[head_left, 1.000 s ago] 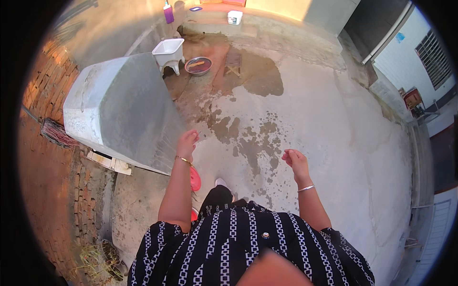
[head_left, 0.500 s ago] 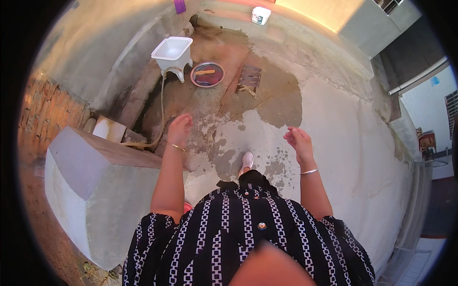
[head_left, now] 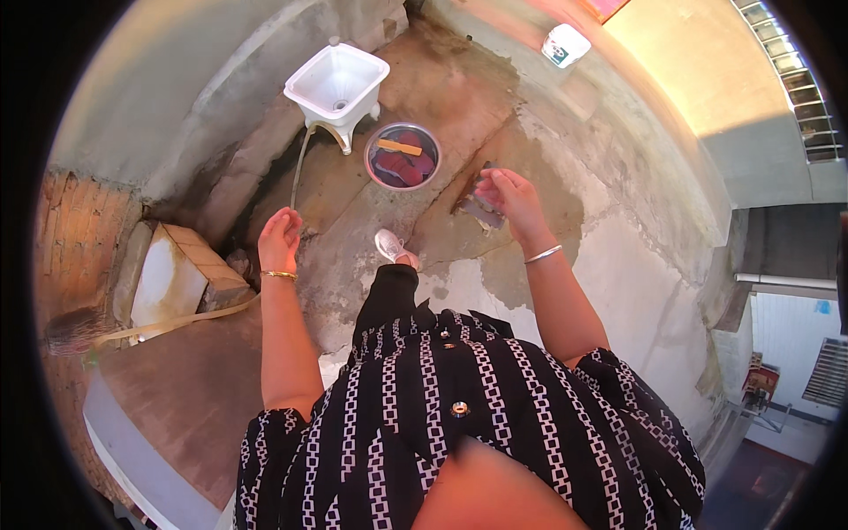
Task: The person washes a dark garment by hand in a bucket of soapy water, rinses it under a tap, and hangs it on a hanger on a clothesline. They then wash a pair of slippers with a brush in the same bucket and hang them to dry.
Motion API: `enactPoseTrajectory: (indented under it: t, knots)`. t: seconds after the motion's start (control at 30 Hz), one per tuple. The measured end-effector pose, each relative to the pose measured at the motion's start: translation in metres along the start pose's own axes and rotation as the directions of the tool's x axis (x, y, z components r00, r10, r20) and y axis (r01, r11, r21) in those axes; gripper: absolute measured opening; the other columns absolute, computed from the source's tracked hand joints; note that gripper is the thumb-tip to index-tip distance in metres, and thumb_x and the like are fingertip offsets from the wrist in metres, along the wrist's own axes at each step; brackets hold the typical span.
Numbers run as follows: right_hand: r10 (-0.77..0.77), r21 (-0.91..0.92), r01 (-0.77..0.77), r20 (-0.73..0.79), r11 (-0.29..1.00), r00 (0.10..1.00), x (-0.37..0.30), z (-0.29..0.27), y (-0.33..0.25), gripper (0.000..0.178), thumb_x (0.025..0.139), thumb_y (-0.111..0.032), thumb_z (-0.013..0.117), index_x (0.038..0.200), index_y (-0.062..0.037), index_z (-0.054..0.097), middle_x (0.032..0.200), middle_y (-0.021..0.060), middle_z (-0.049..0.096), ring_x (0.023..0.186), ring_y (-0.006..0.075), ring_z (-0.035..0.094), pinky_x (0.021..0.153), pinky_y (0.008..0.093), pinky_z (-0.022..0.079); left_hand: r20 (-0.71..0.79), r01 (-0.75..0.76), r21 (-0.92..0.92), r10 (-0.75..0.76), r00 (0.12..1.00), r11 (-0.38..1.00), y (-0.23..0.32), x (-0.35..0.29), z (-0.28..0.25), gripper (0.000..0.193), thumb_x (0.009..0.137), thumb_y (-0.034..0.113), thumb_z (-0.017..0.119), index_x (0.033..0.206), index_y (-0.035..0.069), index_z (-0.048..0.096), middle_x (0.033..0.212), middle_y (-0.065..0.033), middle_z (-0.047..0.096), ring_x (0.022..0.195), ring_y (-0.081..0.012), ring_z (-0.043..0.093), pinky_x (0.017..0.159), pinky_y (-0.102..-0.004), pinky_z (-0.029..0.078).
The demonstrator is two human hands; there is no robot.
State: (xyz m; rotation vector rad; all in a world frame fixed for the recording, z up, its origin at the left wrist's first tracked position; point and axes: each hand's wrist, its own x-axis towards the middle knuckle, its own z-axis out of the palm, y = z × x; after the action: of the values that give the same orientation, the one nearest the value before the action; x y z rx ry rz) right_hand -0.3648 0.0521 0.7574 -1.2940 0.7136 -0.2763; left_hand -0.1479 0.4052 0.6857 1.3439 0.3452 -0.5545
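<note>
My left hand [head_left: 280, 240], with a gold bangle at its wrist, is held out in front at the left. It is empty, its fingers loosely bent and slightly apart. My right hand [head_left: 511, 201], with a silver bangle, hangs in the air at the right, fingers half curled with nothing visible in them. Behind it, partly hidden, is a low slatted stool [head_left: 481, 212] on the wet ground. Beyond my hands a round metal basin [head_left: 402, 187] stands on the floor, containing dark red and purple cloth. A yellowish wooden piece [head_left: 399, 147] lies across the cloth.
A white pedestal sink [head_left: 367, 95] stands by the left wall, a pale hose [head_left: 299, 168] running down from it. Left of me are a tiled block [head_left: 168, 274] and a broad concrete ledge [head_left: 177, 389]. A white bucket [head_left: 565, 46] sits far right. My white shoe [head_left: 389, 245] is forward.
I have stepped forward, and the sink and basin appear nearer. My right hand has moved up and left, over the stool; my left hand has shifted left. Both remain empty.
</note>
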Motion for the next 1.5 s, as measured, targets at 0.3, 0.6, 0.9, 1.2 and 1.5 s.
enactPoseTrajectory:
  t: [0.3, 0.6, 0.9, 1.2, 1.5]
  knots:
    - [0.135, -0.176, -0.121, 0.070, 0.977, 0.988, 0.258, 0.017, -0.059, 0.028, 0.096, -0.024, 0.049, 0.111, -0.0019, 0.060, 0.092, 0.0060, 0.063, 0.086, 0.0159, 0.063, 0.079, 0.0277, 0.049, 0.065, -0.016, 0.062, 0.012, 0.998, 0.998, 0.069, 0.200, 0.168, 0.023, 0.089, 0.019, 0.057, 0.111, 0.011, 0.062, 0.102, 0.0021, 0.066, 0.091, -0.0076, 0.060, 0.075, -0.0260, 0.038]
    - [0.376, -0.466, -0.177, 0.376, 0.867, 0.847, 0.512, 0.071, 0.008, 0.026, 0.092, -0.020, 0.054, 0.107, 0.0002, 0.061, 0.092, 0.0066, 0.063, 0.084, 0.0150, 0.061, 0.076, 0.0273, 0.049, -0.404, 0.034, 0.036, -0.016, 0.915, 0.999, -0.035, 0.313, 0.188, 0.033, 0.084, 0.017, 0.062, 0.115, 0.006, 0.060, 0.105, -0.0022, 0.065, 0.090, -0.0118, 0.061, 0.075, -0.0260, 0.044]
    - [0.543, -0.888, 0.334, 0.458, 0.316, 0.704, 0.665, 0.052, 0.300, 0.031, 0.084, -0.019, 0.059, 0.112, -0.0071, 0.062, 0.085, 0.0136, 0.067, 0.083, 0.0277, 0.065, 0.077, 0.0340, 0.050, -0.531, 0.386, 0.594, -0.016, 0.847, 0.706, -0.380, 0.456, 0.307, 0.065, 0.076, 0.016, 0.066, 0.136, 0.015, 0.042, 0.140, -0.0160, 0.039, 0.127, -0.0329, 0.041, 0.102, -0.0414, 0.038]
    - [0.261, -0.506, 0.861, 0.838, 0.043, 0.479, 0.693, 0.049, 0.536, 0.077, 0.075, -0.017, 0.067, 0.142, -0.0148, 0.029, 0.120, 0.0162, 0.048, 0.106, 0.0339, 0.051, 0.092, 0.0501, 0.036, -0.533, 0.542, 0.617, -0.204, 0.821, 0.570, -0.500, 0.555, 0.291, 0.090, 0.079, 0.028, 0.067, 0.149, 0.029, 0.011, 0.153, -0.0163, 0.007, 0.130, -0.0404, 0.034, 0.104, -0.0510, 0.033]
    - [0.321, -0.583, 0.788, 0.797, 0.195, 0.511, 0.714, 0.033, 0.549, 0.071, 0.077, -0.018, 0.062, 0.140, -0.0087, 0.032, 0.117, 0.0244, 0.055, 0.104, 0.0400, 0.056, 0.092, 0.0442, 0.044, -0.405, 0.140, 0.230, -0.036, 0.914, 0.963, -0.524, 0.551, 0.258, 0.075, 0.077, 0.006, 0.060, 0.144, 0.018, 0.028, 0.126, -0.0174, 0.052, 0.109, -0.0313, 0.057, 0.092, -0.0427, 0.047]
